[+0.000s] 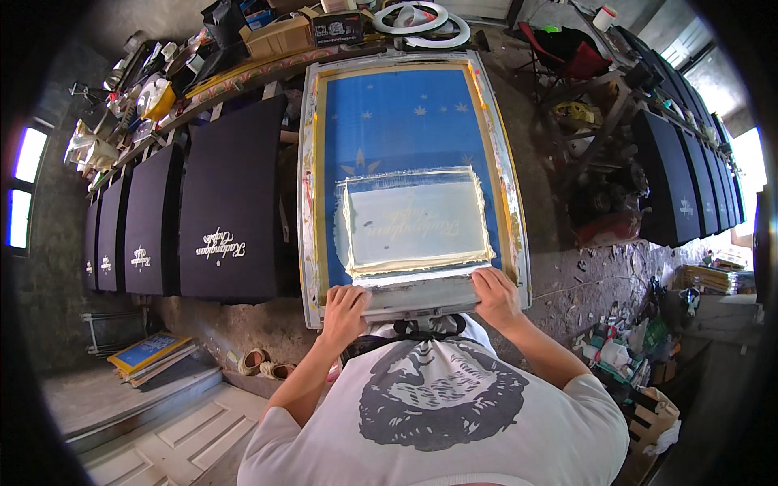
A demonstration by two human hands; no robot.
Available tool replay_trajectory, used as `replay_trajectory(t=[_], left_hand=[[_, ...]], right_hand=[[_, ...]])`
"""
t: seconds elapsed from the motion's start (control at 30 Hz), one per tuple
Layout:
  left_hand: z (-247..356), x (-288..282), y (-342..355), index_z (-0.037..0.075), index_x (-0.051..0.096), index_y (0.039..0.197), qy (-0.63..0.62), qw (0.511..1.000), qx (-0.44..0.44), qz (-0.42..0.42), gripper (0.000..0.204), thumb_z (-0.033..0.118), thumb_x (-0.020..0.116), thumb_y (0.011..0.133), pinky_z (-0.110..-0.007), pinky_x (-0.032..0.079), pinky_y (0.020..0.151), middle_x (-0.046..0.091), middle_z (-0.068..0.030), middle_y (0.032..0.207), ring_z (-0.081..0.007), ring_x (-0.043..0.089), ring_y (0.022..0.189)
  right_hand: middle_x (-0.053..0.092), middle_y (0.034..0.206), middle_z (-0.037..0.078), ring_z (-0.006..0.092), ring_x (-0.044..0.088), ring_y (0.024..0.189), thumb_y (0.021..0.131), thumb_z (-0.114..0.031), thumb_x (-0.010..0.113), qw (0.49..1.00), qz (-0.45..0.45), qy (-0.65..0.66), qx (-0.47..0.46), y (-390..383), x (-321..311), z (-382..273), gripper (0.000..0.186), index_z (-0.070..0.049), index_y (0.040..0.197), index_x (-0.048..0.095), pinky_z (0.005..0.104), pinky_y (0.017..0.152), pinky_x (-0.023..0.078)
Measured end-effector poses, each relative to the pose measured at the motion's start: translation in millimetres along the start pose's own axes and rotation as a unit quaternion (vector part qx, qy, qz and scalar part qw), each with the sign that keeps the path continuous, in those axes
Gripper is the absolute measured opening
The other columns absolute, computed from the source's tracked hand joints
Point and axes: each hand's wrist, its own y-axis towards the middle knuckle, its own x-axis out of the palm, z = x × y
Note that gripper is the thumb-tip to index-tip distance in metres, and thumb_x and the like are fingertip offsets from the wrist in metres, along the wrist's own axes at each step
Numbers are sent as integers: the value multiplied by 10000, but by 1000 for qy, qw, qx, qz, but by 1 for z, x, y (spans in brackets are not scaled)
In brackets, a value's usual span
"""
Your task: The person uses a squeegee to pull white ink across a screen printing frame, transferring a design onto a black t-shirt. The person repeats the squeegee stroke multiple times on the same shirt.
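Observation:
A screen printing frame (pixel 310 186) with blue mesh (pixel 397 89) lies in front of me. Within its near half, a pale rectangle with lettering (pixel 409 220) is bordered by cream-coloured ink (pixel 486 215). Across the frame's near end lies a wide grey squeegee (pixel 417 293), with white ink along its far edge. My left hand (pixel 346 312) is closed on its left end, and my right hand (pixel 496 297) grips the right end. The fingers curl over the far side; my thumbs are mostly hidden.
Black panels with white lettering hang at the left (pixel 235 186), and similar black panels (pixel 668 178) at the right. A cluttered shelf (pixel 243 69) runs along the back left. A red folding chair (pixel 567 61) stands at the back right. Shoes (pixel 255 360) sit on the floor behind me.

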Motion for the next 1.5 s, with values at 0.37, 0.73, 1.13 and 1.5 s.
replay_trajectory(t=[0.37, 0.73, 1.13, 1.5], left_hand=[[-105, 20, 174, 42, 654, 846, 44, 991, 0, 127, 280, -35, 673, 578, -474, 472, 793, 652, -120, 895, -360, 624, 894], [-99, 40, 125, 50, 609, 809, 98, 980, -13, 174, 329, 25, 745, 511, -482, 485, 756, 619, -140, 861, -352, 607, 853], [-113, 19, 165, 38, 624, 792, 60, 979, 15, 196, 242, -16, 652, 558, -495, 479, 727, 598, -159, 803, -376, 615, 822], [-84, 44, 81, 62, 628, 820, 89, 983, -25, 160, 338, 29, 711, 494, -485, 457, 732, 580, -131, 841, -361, 584, 819]], right_hand=[[704, 848, 167, 384, 685, 844, 685, -49, 644, 998, -15, -9, 55, 166, 36, 99, 165, -55, 837, 709, 497, 744, 560], [693, 780, 148, 388, 678, 786, 672, -76, 639, 986, -141, -7, 93, 155, 15, 71, 83, -94, 734, 691, 498, 672, 543], [696, 793, 173, 391, 683, 803, 669, -84, 655, 993, -93, -10, 69, 184, 2, 75, 90, -62, 749, 688, 517, 681, 537], [724, 846, 116, 339, 691, 843, 664, -83, 673, 992, -99, 18, 75, 121, 11, 55, 166, -102, 815, 740, 467, 711, 565]])
